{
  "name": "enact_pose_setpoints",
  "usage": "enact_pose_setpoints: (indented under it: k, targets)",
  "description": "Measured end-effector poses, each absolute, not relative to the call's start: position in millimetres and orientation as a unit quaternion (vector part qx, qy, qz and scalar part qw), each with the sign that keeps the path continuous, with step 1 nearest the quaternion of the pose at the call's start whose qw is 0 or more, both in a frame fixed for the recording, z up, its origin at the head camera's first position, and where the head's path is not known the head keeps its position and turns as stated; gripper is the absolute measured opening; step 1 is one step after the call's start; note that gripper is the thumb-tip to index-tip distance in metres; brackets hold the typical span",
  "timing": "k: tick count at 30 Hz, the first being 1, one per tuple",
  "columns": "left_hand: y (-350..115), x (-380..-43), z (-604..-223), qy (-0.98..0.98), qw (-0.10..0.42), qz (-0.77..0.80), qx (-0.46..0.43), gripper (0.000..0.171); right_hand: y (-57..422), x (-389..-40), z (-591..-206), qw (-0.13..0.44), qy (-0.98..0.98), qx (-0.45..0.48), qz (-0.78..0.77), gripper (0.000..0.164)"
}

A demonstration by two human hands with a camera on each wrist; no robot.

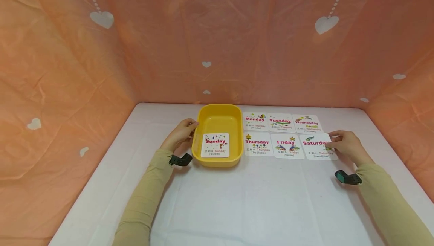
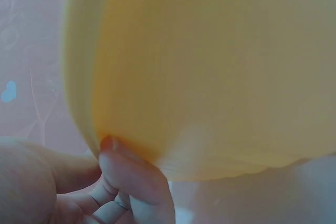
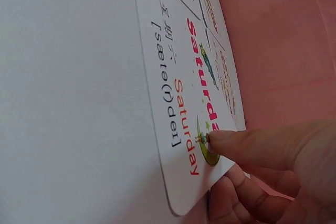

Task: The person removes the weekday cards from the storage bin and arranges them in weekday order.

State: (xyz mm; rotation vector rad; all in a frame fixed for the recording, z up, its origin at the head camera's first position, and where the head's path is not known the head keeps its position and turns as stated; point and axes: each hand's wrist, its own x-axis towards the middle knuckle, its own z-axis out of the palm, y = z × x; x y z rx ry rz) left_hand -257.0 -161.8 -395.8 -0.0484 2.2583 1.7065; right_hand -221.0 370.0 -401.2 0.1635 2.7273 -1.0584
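A yellow plastic tray (image 1: pixel 218 111) stands on the table, and my left hand (image 1: pixel 180 135) pinches its left rim between thumb and finger. The left wrist view shows the thumb and finger on the tray wall (image 2: pixel 210 77) close up. Inside the tray, towards its near end, a white "Sunday" card (image 1: pixel 215 145) lies face up. My right hand (image 1: pixel 349 146) pinches the right edge of the "Saturday" card (image 1: pixel 317 152), thumb on top and fingers under it. In the right wrist view the thumb (image 3: pixel 247 142) covers the end of the printed word.
Right of the tray, cards lie in two rows: "Monday" (image 1: pixel 255 121), "Tuesday" (image 1: pixel 280 123) and "Wednesday" (image 1: pixel 307 124) behind, "Thursday" (image 1: pixel 258 144) and "Friday" (image 1: pixel 287 147) in front beside "Saturday". An orange curtain (image 1: pixel 220 42) with white hearts encloses the white table (image 1: pixel 257 204).
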Motion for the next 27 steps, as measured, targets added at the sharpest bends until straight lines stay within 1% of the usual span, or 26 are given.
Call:
enact_pose_setpoints:
  k: [5, 14, 27]
  targets:
    - [-161.2, -257.4, -395.9, 0.785, 0.155, 0.599, -0.017, 0.029, 370.6, -220.0, -401.7, 0.103, 0.929, 0.056, -0.351, 0.063]
    - [-161.2, -257.5, -395.3, 0.793, 0.159, 0.587, -0.025, 0.029, 367.9, -218.4, -401.2, 0.076, 0.933, 0.054, -0.346, 0.057]
    - [-159.8, -258.1, -393.4, 0.801, 0.158, 0.577, -0.025, 0.030, 365.8, -217.9, -401.6, 0.071, 0.934, 0.058, -0.346, 0.055]
